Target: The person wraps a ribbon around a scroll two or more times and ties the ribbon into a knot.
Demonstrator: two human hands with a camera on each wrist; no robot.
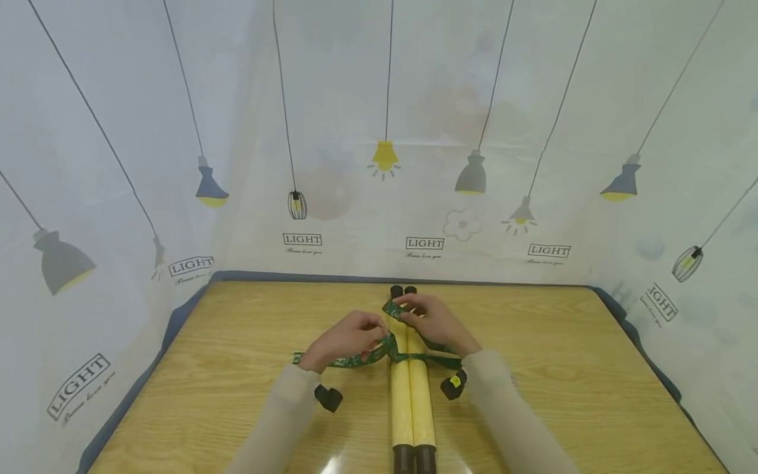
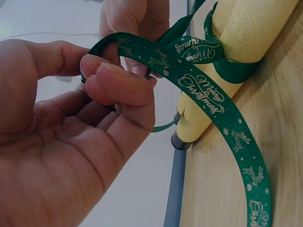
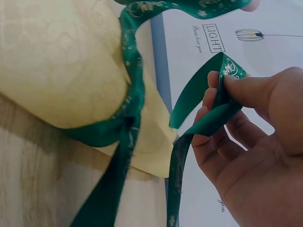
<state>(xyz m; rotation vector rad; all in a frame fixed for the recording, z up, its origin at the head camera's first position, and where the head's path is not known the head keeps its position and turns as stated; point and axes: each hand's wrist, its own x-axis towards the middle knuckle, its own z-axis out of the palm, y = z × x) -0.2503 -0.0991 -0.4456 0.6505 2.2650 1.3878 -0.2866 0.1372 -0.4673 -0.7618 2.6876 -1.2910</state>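
Note:
Two pale yellow rolls [image 1: 411, 408] with dark end caps lie side by side on the wooden table. A green ribbon [image 2: 208, 97] printed "Merry Christmas" with reindeer passes round them and crosses on top. My left hand [image 1: 348, 337] is left of the rolls, its curled fingers pinching one length of ribbon; its tail hangs down to the table. Over the rolls' far part, my right hand [image 1: 437, 321] pinches a folded loop of the ribbon between thumb and fingers, as the right wrist view shows. Another ribbon tail [image 3: 106, 194] hangs beside the rolls.
Below the wrists are two small black devices [image 1: 329, 398], the right one with a yellow mark. A white cloth backdrop [image 1: 361, 257] printed with lamps encloses the table [image 1: 237, 408] at the back and sides. A blue-grey strip [image 1: 195, 309] runs along the table's edge.

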